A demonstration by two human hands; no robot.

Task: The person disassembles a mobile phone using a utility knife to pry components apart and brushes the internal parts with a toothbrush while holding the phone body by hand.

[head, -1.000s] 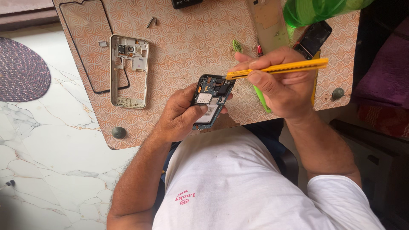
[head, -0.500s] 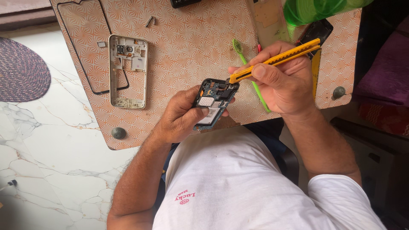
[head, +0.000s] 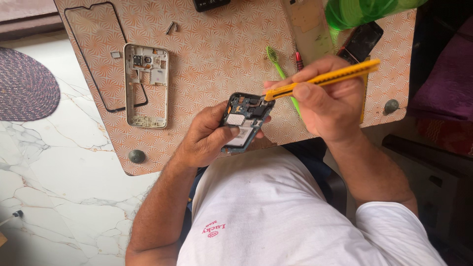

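At the far left a dark woven mat [head: 24, 86] lies on the marble floor [head: 64, 197], well apart from the work. The patterned board [head: 212, 54] begins just right of it; its left edge slants down to a rounded corner where a grey round knob [head: 137, 156] sits close to the rim. On the board's left part lies a thin black frame [head: 93, 54], and overlapping its lower right corner a silver phone mid-frame [head: 146, 84], flat and lengthwise. Two small screws or pins [head: 171, 27] lie near the top edge. Between the mid-frame and the hands the board is bare, giving open room.

The left hand [head: 207, 138] is wrapped around an opened phone [head: 244, 120], thumb across its face and fingers under it, holding it at the board's near edge, partly over the lap. The phone's circuit side faces up. The right hand [head: 330, 101] is closed in a pen-like grip on a yellow tool [head: 322, 79], whose tip rests at the phone's upper right corner; whether it is a blade or a pry tip cannot be told. Behind that hand lie a green toothbrush [head: 276, 61], a red-handled tool [head: 298, 60] and a black phone part [head: 362, 42], crowding the right side. A second knob [head: 391, 106] sits by the right edge.
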